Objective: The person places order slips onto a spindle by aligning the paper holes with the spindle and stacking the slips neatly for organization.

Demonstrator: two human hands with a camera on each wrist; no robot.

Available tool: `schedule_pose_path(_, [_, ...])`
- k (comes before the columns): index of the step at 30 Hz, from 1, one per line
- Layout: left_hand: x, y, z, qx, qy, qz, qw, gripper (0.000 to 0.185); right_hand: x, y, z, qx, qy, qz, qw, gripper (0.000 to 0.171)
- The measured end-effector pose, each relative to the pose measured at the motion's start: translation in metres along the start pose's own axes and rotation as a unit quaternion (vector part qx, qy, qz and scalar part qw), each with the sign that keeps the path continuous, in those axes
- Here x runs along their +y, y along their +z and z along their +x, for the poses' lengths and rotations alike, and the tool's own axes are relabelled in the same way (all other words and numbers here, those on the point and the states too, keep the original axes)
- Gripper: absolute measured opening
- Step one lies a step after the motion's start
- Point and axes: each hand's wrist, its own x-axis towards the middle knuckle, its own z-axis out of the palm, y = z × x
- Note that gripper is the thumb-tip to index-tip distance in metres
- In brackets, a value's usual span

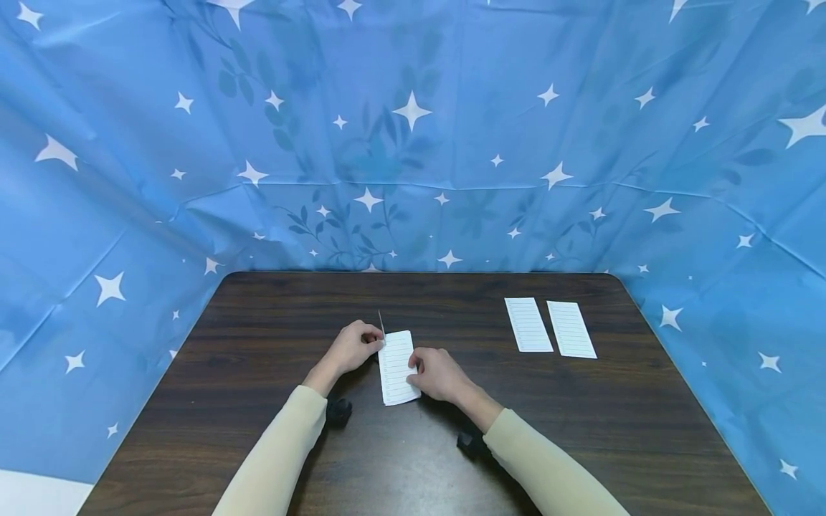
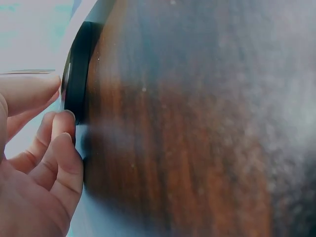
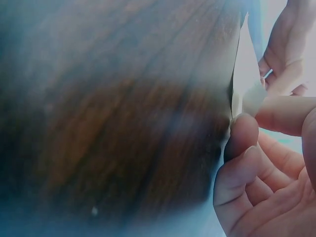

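White ruled paper stack [image 1: 396,374], pinched by right hand [image 1: 440,374]; edge-on sheet [image 1: 381,322], by left hand [image 1: 350,347]. Apparently separating; next likely needs steady lift.

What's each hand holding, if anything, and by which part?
Right hand: the card stack, by its right edge. Left hand: a thin sheet, apparently by its lower end.

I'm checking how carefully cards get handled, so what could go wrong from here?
The thin card pinched in the left hand shows nearly edge-on in the head view, so it might bend or slip free. The stack is gripped by the right hand at one side only, so its cards could slide out of line.
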Motion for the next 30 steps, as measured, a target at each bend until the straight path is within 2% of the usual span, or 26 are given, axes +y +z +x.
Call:
schedule_pose_path(5, [0.001,0.000,-0.002,-0.011,0.012,0.011,0.9998,0.024,0.002,-0.003,-0.001,0.002,0.008,-0.007,1.000,0.015])
schedule_pose_path(11, [0.001,0.000,-0.005,-0.021,0.004,0.013,0.9997,0.030,0.003,-0.008,-0.004,-0.002,0.017,-0.002,1.000,0.015])
schedule_pose_path(18, [0.000,0.002,-0.007,-0.016,0.002,0.010,0.9998,0.031,0.006,-0.014,-0.009,0.014,0.018,-0.001,1.000,0.020])
schedule_pose_path(30, [0.000,0.002,-0.007,-0.012,0.000,0.005,0.9999,0.030,0.015,-0.032,-0.021,0.041,0.005,0.047,0.998,0.020])
